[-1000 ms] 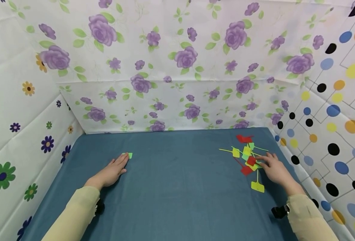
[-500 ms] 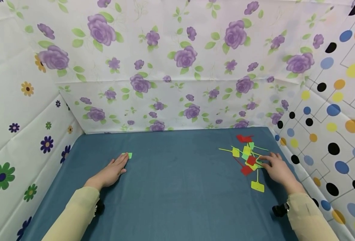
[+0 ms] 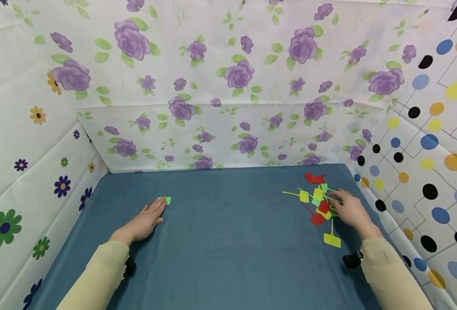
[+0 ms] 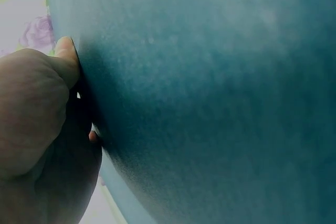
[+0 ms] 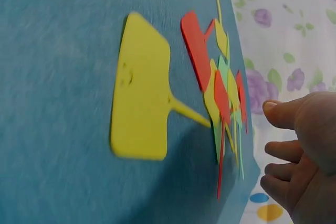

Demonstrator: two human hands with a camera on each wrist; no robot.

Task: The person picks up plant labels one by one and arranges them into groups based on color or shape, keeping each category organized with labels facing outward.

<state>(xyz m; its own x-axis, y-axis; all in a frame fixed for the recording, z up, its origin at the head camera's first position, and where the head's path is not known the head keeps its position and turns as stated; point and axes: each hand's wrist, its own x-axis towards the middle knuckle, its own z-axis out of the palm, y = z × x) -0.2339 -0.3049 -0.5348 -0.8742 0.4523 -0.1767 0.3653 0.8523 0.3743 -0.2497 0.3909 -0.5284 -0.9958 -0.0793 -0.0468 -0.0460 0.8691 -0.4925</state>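
Note:
My left hand (image 3: 144, 221) lies with its fingers straight on the left part of the table, covering most of a green tag (image 3: 168, 200) whose corner shows past the fingertips. In the left wrist view that tag is hidden. At the right, my right hand (image 3: 352, 211) hovers at the right side of a loose pile of flat plastic tags with thin stems. The pile mixes red tags (image 3: 317, 219), yellow tags (image 3: 303, 196) and green tags (image 3: 324, 187). Thumb and fingers are loosely bent and apart, with nothing between them in the right wrist view. One yellow tag (image 5: 140, 87) lies nearest me.
A blue-grey cloth (image 3: 228, 241) covers the table. Behind it rises a white curtain with purple roses (image 3: 240, 73). Side walls stand close by: a flowered one (image 3: 23, 185) at the left, a dotted one (image 3: 430, 172) at the right, near my right arm.
My right hand has shifted a little forward and left, so its fingers overlap the right edge of the pile more. The left hand and the tags stay in place.

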